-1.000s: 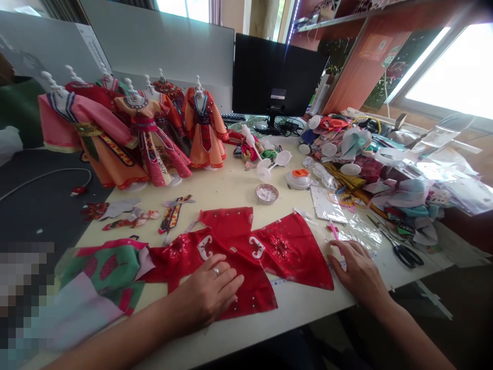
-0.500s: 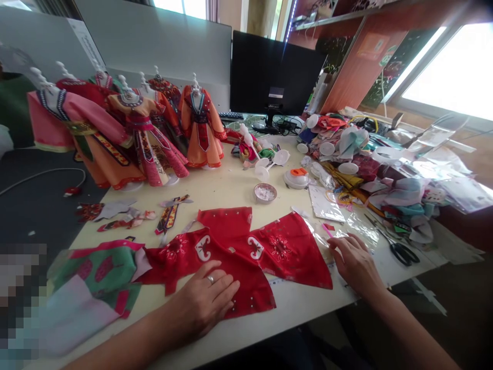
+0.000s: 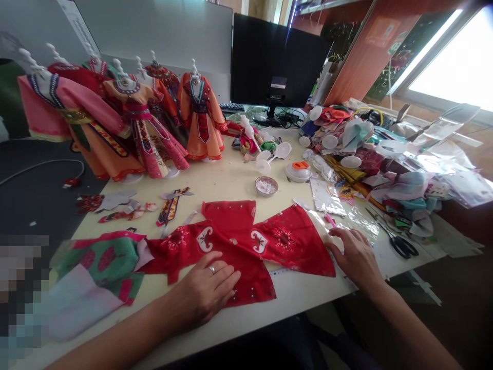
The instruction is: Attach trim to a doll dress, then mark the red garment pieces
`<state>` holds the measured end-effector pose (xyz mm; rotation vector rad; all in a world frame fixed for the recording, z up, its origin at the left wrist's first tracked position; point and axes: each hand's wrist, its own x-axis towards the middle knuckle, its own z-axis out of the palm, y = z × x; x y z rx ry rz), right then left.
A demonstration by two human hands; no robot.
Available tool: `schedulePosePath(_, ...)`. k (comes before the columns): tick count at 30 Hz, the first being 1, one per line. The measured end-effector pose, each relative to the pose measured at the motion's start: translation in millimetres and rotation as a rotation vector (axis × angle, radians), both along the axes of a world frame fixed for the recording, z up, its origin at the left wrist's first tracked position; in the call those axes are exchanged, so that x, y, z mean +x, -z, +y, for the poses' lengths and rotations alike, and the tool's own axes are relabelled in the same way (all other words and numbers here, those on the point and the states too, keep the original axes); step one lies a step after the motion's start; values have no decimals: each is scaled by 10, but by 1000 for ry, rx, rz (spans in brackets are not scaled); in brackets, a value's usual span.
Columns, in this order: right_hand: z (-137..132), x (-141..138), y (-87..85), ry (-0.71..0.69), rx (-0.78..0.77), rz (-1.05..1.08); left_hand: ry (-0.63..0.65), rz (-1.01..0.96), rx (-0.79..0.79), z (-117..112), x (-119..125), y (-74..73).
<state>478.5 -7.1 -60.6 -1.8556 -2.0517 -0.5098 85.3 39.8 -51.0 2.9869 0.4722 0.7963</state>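
A small red doll robe (image 3: 269,241) with white emblems and embroidered flowers lies spread flat on the cream table (image 3: 231,180). My left hand (image 3: 208,293), a ring on one finger, presses flat and open on the robe's lower hem. My right hand (image 3: 356,257) rests palm down at the robe's right sleeve tip, fingers apart on a clear plastic sheet (image 3: 358,221). A thin pink tool (image 3: 330,220) lies just beyond its fingertips, not gripped. A tape measure (image 3: 281,271) peeks out under the robe's edge.
A green and pink garment (image 3: 103,262) lies at the left. Several dressed doll stands (image 3: 134,118) fill the back left, a dark monitor (image 3: 273,56) behind. Trim pieces (image 3: 169,208), a small dish (image 3: 266,186), black scissors (image 3: 400,244) and a heap of fabric scraps (image 3: 370,159) lie around.
My right hand slid up and left from the table's front edge to the robe's right sleeve tip. My left hand stayed pressed on the robe. The view tilted slightly down.
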Motion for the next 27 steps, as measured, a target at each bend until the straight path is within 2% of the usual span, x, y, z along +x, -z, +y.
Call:
schedulePosePath(11,59,186,42,75,56,13,3,-41,-2,7,12,29)
schedulePosePath(16,93,221,13,60,151,19,12,-38,-5,7,-7,45)
schedulePosePath(21,121,177,-115,64,267,69,22,-35,5,26,-10,44)
schedulePosePath(27,165,-59,-422,-48,378,249,42,-102,-12,50,-39,-77)
